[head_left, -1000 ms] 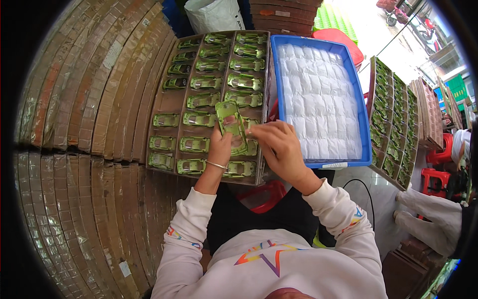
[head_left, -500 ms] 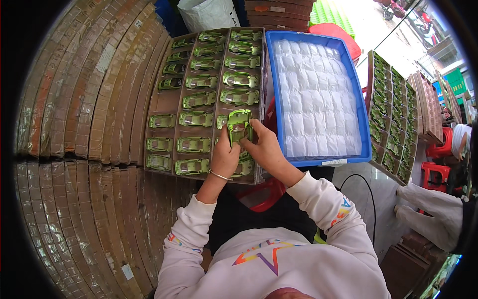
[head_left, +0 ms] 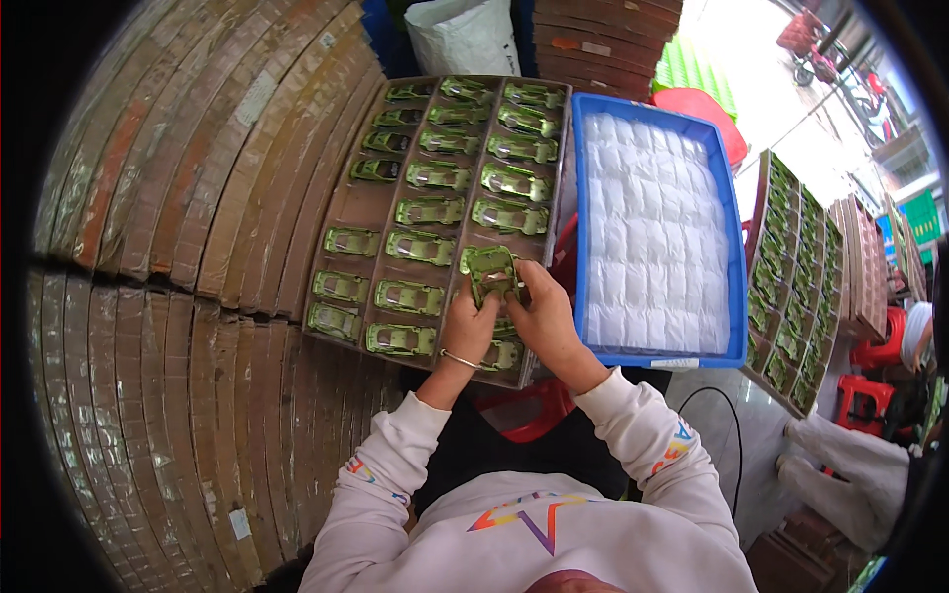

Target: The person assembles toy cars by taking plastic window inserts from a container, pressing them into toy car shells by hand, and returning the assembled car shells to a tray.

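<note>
Between my two hands is a green toy car body [head_left: 491, 271], its hollow inside turned toward me. My left hand [head_left: 469, 321] grips its left side, with a bracelet at the wrist. On the other side, my right hand [head_left: 543, 308] pinches the near right part, thumb tucked in toward the shell. Beneath them lies a cardboard tray [head_left: 353, 209] with rows of green car bodies split by dividers. Several at the upper left of the tray look darker, with black parts. My hands hide a few pieces in the right column.
To the right stands a blue bin [head_left: 738, 282] of white padded packets [head_left: 652, 237]. Tall stacks of cardboard trays [head_left: 178, 148] wall the left side. Another tray of green bodies [head_left: 791, 267] leans further right, near red stools [head_left: 863, 400] and another person's trousered legs [head_left: 840, 474].
The view has shifted, so the tray and bin appear lower and further right. The car body has been tilted between my hands, and both still hold it.
</note>
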Demonstrator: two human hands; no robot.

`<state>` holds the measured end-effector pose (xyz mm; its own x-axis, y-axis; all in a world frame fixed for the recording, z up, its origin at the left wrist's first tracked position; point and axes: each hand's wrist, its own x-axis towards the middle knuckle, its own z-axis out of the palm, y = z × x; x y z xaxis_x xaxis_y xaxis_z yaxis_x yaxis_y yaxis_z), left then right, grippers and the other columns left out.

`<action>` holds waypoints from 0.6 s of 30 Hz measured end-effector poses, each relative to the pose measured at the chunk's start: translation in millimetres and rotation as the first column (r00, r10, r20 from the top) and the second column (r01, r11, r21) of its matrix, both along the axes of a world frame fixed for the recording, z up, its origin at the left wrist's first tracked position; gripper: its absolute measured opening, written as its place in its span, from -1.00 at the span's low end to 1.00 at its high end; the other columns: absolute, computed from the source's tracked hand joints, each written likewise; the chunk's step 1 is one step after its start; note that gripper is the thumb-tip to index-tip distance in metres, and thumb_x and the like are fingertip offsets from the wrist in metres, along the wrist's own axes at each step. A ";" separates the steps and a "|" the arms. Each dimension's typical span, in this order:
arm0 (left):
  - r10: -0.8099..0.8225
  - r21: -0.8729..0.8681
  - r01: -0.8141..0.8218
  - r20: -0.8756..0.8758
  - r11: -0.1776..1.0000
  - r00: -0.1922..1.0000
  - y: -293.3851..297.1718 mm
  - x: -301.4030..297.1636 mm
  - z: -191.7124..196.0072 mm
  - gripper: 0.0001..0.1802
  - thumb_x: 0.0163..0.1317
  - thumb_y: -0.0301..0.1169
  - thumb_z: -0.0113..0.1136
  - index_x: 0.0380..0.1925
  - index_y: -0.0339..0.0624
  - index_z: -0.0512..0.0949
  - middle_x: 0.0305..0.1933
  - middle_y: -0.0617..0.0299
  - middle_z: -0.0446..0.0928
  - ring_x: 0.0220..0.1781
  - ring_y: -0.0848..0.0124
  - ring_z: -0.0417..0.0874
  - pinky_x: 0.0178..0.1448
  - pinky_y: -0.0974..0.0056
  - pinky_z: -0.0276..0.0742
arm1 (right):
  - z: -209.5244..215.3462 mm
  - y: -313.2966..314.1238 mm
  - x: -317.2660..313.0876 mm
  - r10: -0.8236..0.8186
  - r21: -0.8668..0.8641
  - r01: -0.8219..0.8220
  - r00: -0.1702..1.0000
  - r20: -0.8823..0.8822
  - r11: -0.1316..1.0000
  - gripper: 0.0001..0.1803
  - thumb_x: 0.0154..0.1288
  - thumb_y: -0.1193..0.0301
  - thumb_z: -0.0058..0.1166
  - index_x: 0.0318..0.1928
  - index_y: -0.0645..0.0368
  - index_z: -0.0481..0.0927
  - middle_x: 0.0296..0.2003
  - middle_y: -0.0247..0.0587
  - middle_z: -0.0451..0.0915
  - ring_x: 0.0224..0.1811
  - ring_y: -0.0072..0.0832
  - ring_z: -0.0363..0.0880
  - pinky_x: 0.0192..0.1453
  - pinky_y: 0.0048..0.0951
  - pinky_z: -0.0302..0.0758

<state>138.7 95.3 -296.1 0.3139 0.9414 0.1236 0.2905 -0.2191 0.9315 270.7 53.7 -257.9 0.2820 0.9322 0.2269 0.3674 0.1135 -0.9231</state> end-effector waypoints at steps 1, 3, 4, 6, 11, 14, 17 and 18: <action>0.029 -0.133 -0.021 0.058 0.991 0.998 0.3 1.2 1.1 -0.67 0.27 -0.51 0.08 0.04 -0.31 0.44 -0.19 0.08 0.63 -0.15 0.29 0.68 -0.13 0.23 0.62 | -0.8 1.5 -0.8 0.001 -0.019 -0.001 1.000 0.026 1.000 -0.62 0.06 0.66 0.12 -0.04 0.28 0.49 -0.27 0.00 0.52 -0.31 -0.15 0.54 -0.26 -0.35 0.46; 0.074 -0.279 -0.019 0.191 0.960 0.979 1.6 3.6 6.8 -0.70 0.28 -0.51 0.07 0.02 -0.32 0.46 -0.20 0.11 0.61 -0.22 0.41 0.65 -0.24 0.30 0.66 | -5.3 5.1 -1.0 0.016 -0.049 -0.013 0.998 0.069 0.999 -0.61 0.03 0.67 0.11 -0.04 0.29 0.49 -0.27 0.00 0.51 -0.31 -0.14 0.53 -0.27 -0.35 0.46; 0.084 -0.275 -0.028 0.195 0.961 0.977 5.9 1.8 6.1 -0.70 0.28 -0.51 0.07 0.02 -0.32 0.46 -0.20 0.11 0.61 -0.22 0.41 0.65 -0.24 0.30 0.66 | -7.5 8.7 -2.3 0.027 -0.044 -0.023 0.997 0.073 0.999 -0.61 0.03 0.67 0.11 -0.04 0.29 0.49 -0.27 0.00 0.51 -0.31 -0.14 0.53 -0.27 -0.35 0.46; 0.021 -0.277 0.018 0.140 0.961 0.990 17.0 -4.8 4.3 -0.67 0.27 -0.53 0.07 0.04 -0.29 0.45 -0.16 0.14 0.60 -0.24 0.43 0.64 -0.24 0.31 0.66 | -9.8 17.2 -4.4 0.026 -0.024 -0.025 0.998 0.049 0.999 -0.62 0.04 0.66 0.12 -0.05 0.31 0.50 -0.28 -0.02 0.51 -0.30 -0.19 0.54 -0.24 -0.35 0.47; 0.034 -0.251 -0.017 0.065 0.968 0.997 65.2 -17.3 5.4 -0.66 0.23 -0.57 0.10 0.04 -0.24 0.46 -0.13 0.13 0.59 -0.20 0.43 0.64 -0.21 0.30 0.64 | -16.4 39.3 -2.9 0.131 -0.101 -0.141 0.986 -0.098 0.985 -0.36 0.13 0.62 0.18 0.26 0.22 0.34 -0.08 -0.11 0.50 -0.29 -0.42 0.57 -0.19 -0.47 0.50; 0.142 -0.068 -0.147 -0.082 0.987 0.987 134.2 -52.2 -18.0 -0.69 0.17 -0.59 0.16 -0.04 -0.21 0.50 -0.11 0.12 0.62 -0.07 0.30 0.67 -0.05 0.22 0.60 | -28.1 43.8 15.7 0.210 -0.130 -0.238 0.958 -0.197 0.963 -0.15 0.23 0.59 0.17 0.47 0.12 0.05 0.13 -0.19 0.40 -0.28 -0.59 0.55 -0.17 -0.56 0.51; 0.141 0.286 -0.064 -0.257 0.956 0.956 215.4 -97.0 -41.1 -0.71 0.10 -0.56 0.22 -0.13 -0.18 0.54 -0.11 0.08 0.64 -0.03 0.19 0.66 0.06 0.20 0.54 | -52.9 33.6 73.1 0.035 -0.181 -0.084 0.966 -0.255 0.980 -0.21 0.25 0.60 0.15 0.45 0.13 0.12 0.12 -0.23 0.44 -0.29 -0.61 0.54 -0.17 -0.54 0.53; 0.143 0.295 -0.058 -0.275 0.954 0.951 242.4 -120.7 -48.8 -0.76 0.09 -0.53 0.25 -0.19 -0.18 0.58 -0.13 0.09 0.65 -0.04 0.20 0.66 0.06 0.21 0.53 | -57.7 29.9 89.5 -0.052 -0.266 -0.022 0.963 -0.266 0.964 -0.26 0.25 0.59 0.14 0.43 0.14 0.18 0.12 -0.22 0.47 -0.27 -0.59 0.57 -0.14 -0.53 0.53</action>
